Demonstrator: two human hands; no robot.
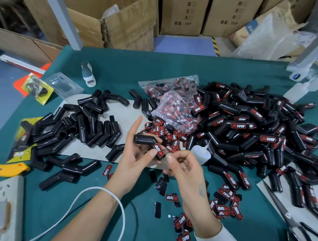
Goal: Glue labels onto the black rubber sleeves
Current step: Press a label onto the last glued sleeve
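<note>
Green counter (pixel 176 69) is carrying sleeve piles. Left hand (pixel 133 156) grip is holding a bent sleeve (pixel 149 142), labelled (pixel 159 150) leg pointing down-right; right hand (pixel 185 165) grip is hanging curled, empty.

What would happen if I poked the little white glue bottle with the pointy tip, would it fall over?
Probably yes. The glue bottle stands upright with a long thin nozzle and leans near the pile of labelled sleeves, so a nudge could tip it. It looks like small, thin plastic, likely light and squeezable. Its round body would probably roll on the green mat.
</note>
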